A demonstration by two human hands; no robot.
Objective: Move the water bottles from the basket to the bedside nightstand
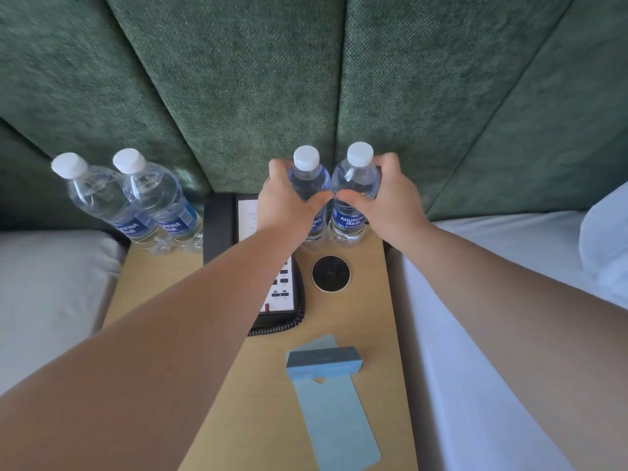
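The water bottles point(353, 195) are clear, shiny plastic. Under them, the nightstand point(356, 321) is smooth wood. Behind them, the headboard point(258, 79) is rough cloth.

Two bare forearms enter from about 7 and 4 o'clock, with no sleeves, watch, bracelet or rings visible. The left hand point(285, 202) and right hand point(390, 202) are ungloved, with short fingers and rounded knuckles. Nails cannot be made out.

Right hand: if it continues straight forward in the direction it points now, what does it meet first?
Probably the green padded headboard. The right hand grips a bottle standing at the nightstand's back edge, and nothing else shows between. Depth is unclear.
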